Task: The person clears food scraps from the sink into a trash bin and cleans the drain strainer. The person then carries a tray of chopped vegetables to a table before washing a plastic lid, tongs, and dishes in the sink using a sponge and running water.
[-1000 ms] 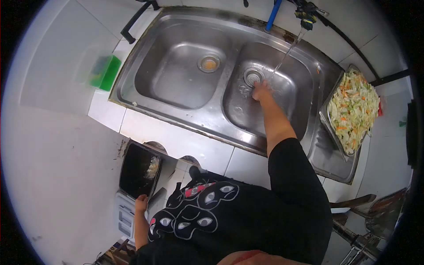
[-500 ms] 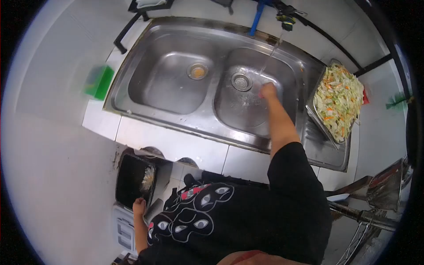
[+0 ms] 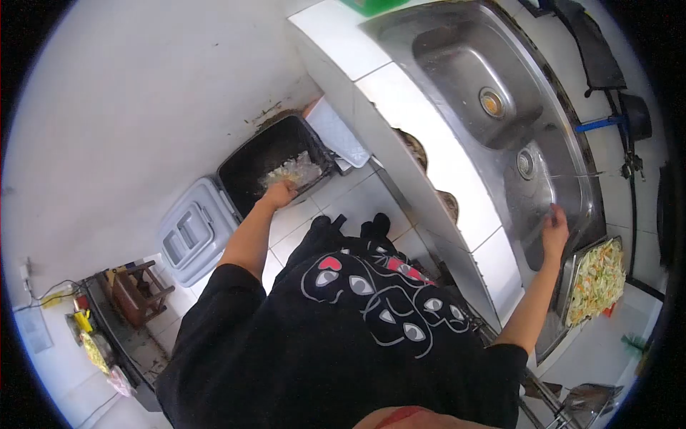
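Note:
My left hand is at the near rim of a black bin on the floor, its fingers curled. A pale, whitish-yellow clump of scraps lies in the bin just beyond the fingertips; whether the hand holds any of it I cannot make out. Over the right basin of the steel double sink is my right hand, fingers loosely bent and apart, with nothing visible in them. A thin stream of water runs from the tap into that basin.
A tray of shredded cabbage and carrot stands on the drainboard beside the sink. The bin's grey lid hangs open. White tiled counter edges the sink. A brown stool and a dark table are at left.
The view has swung left toward the bin, and more of it shows. My left hand has moved in closer to the scraps. My right hand is still over the right basin, with its fingers looser.

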{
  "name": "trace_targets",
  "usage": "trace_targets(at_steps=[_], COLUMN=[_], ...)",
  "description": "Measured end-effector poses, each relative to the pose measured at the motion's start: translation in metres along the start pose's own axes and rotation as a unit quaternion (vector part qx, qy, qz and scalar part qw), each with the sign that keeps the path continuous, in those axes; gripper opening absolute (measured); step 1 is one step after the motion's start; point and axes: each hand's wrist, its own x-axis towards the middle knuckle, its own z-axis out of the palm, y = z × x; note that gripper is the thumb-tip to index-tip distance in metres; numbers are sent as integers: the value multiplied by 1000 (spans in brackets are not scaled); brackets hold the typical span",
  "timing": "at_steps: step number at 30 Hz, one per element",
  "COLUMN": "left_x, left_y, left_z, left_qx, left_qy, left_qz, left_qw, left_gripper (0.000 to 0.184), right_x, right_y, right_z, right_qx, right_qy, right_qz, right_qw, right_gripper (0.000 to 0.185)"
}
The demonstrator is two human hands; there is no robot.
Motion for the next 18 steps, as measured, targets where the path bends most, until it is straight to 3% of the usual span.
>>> trace_targets(at_steps=[3, 6, 8, 9, 10, 11, 12, 16, 18], left_x=[12, 13, 5, 3, 0, -5, -10, -28, -21], left_y=[-45, -75, -89, -98, -104, -109, -114, -96, -103], left_z=[20, 33, 40, 45, 49, 54, 60, 65, 88], left_qx=[6, 19, 28, 31, 34, 22, 11, 63, 63], left_qy=[-41, -74, -95, -102, -109, -96, -82, -27, 1], left_qz=[16, 17, 7, 0, -7, -22, -36, -78, -89], left_qw=[999, 997, 995, 994, 994, 995, 996, 995, 994], left_gripper=[31, 31, 33, 35, 36, 40, 44, 61, 66], right_x=[-28, -57, -75, -88, -97, -105, -113, -131, -129], right_y=[-109, -217, -276, -308, -322, -336, -344, -317, -267], right_z=[-14, -2, 30, 49, 79, 108, 147, 329, 437], right_qx=[155, 140, 160, 210, 245, 203, 268, 231, 96], right_qy=[71, 68, 36, -37, -92, -115, -205, -341, -285], right_qz=[-44, -163, -241, -186, -165, -214, -157, -117, -133], right_qw=[984, 974, 957, 959, 951, 949, 928, 904, 944], right_gripper=[32, 28, 21, 20, 21, 22, 21, 32, 41])
